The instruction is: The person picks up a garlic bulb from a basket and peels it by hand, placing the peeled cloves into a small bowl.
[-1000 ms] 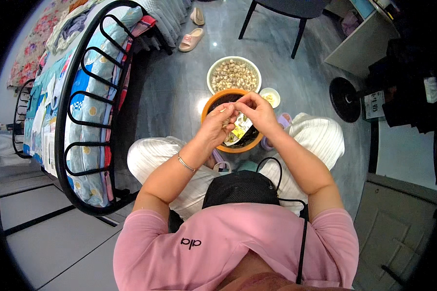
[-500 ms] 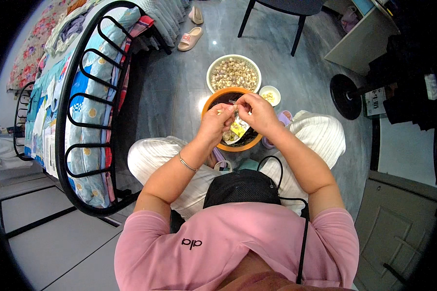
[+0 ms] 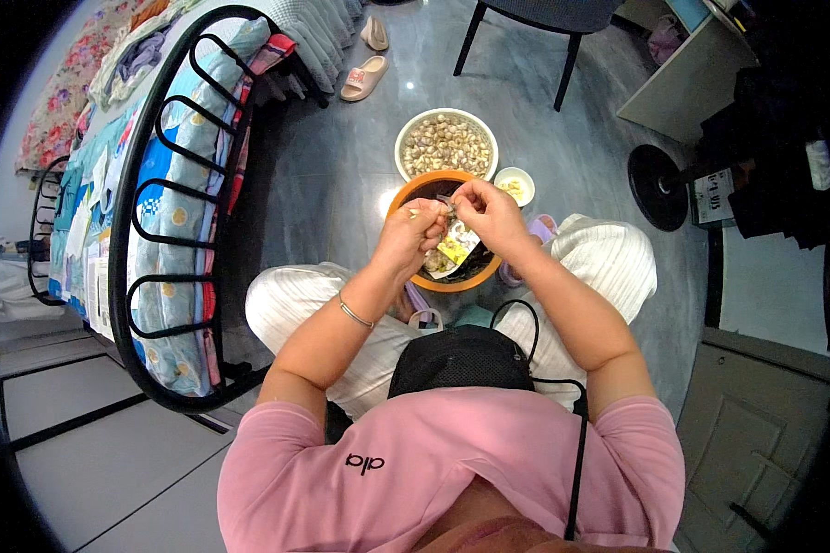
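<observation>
Over the orange-rimmed tub [image 3: 398, 195], my two hands meet fingertip to fingertip. My left hand [image 3: 416, 232] is closed around a small pale piece like a garlic clove, mostly hidden by the fingers. My right hand [image 3: 485, 214] pinches at the same spot; a thin greyish bit shows by its fingertips, too small to name. Beneath them, a yellow-and-white packet or paper [image 3: 458, 243] lies in the tub among dark matter. Just beyond stands a white basin [image 3: 400, 158] of small cream-and-brown pieces resembling unpeeled garlic cloves [image 3: 447, 146]. A little white bowl [image 3: 528, 182] to the right holds pale yellow pieces [image 3: 513, 189].
On the left runs a black metal bed frame [image 3: 120, 249] with bedding. Beige slippers [image 3: 364, 79] lie on the grey floor ahead, near a dark chair [image 3: 549, 16]. A round black stand base [image 3: 658, 187] is at the right. My knees flank the tub.
Both hands stay together over the tub, with slight finger movement at the small piece. The whole view has shifted a little; the basin, bowl and tub keep their places.
</observation>
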A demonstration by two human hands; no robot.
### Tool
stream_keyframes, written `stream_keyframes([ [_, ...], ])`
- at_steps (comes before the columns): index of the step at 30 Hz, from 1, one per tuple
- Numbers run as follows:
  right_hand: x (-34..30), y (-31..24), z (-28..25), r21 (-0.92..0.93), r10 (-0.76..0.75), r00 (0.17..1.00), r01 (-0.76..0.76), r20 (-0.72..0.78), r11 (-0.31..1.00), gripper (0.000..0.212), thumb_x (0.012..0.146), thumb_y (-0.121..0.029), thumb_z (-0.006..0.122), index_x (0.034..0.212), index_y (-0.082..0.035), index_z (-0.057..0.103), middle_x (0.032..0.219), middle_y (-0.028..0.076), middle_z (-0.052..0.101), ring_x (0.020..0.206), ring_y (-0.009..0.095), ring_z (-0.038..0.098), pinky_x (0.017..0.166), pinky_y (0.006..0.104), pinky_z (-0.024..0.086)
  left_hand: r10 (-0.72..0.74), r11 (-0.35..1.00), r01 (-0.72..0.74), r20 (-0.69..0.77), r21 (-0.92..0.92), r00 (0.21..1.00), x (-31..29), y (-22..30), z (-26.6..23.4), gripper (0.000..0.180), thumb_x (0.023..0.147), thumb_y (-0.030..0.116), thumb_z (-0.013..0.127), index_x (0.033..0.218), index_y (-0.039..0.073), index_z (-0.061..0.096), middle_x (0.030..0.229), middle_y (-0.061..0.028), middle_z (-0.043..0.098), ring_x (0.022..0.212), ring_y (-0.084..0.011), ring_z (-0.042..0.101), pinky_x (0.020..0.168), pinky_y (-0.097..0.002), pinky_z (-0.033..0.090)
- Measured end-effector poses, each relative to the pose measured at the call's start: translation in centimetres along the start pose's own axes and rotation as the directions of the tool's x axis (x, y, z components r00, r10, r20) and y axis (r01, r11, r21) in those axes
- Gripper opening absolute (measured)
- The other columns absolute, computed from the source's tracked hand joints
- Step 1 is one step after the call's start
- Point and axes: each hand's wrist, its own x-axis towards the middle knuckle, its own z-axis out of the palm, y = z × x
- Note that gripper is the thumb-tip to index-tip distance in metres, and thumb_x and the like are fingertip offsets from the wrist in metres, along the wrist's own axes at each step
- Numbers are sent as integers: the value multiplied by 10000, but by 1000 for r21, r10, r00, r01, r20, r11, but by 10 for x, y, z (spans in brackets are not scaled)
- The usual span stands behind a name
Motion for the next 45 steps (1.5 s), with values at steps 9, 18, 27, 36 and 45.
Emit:
stream_keyframes([
  [9, 2, -6, -5, -84, -55, 991, 66, 126, 994, 198, 844, -173, 585, 928, 2, 543, 767, 43, 570, 695, 114, 540, 643, 262, 448, 3, 999, -4, 13, 37, 1000, -1, 7, 3, 123, 910, 135, 495, 827, 43, 497, 696, -14, 505, 546, -52, 393, 434, -173, 288],
  [18, -2, -11, -2, 55, -43, 990, 35, 138, 998, 108, 831, -91, 576, 900, -9, 571, 746, 48, 611, 670, 106, 590, 631, 239, 478, -29, 999, 28, 20, 30, 999, -2, 0, 1, 194, 930, 196, 475, 822, 39, 508, 688, -39, 519, 495, -59, 393, 392, -182, 262],
  [27, 0, 3, -9, 102, -23, 997, 15, 79, 995, 149, 840, -112, 568, 943, -6, 587, 765, 31, 609, 658, 88, 575, 621, 234, 474, -142, 986, 133, 87, 102, 986, -6, 10, 7, 217, 955, 248, 412, 871, 67, 496, 619, -3, 458, 455, -51, 353, 361, -171, 221],
  [36, -3, -5, -10, -52, -33, 996, 37, 83, 998, 168, 838, -121, 566, 940, 10, 589, 801, 65, 624, 701, 115, 594, 642, 255, 485, -54, 955, 10, 143, 296, 988, -7, 6, 11, 178, 925, 278, 493, 957, 104, 483, 597, 40, 422, 445, -33, 335, 375, -159, 239],
  [45, -3, 13, -10, 143, -7, 993, -11, 119, 990, 152, 854, -118, 562, 939, 6, 581, 792, 38, 605, 686, 104, 573, 634, 240, 474, -11, 911, -34, 106, 411, 994, -5, 0, 13, 194, 924, 291, 498, 840, 116, 516, 575, 52, 411, 445, -33, 325, 390, -179, 245],
])
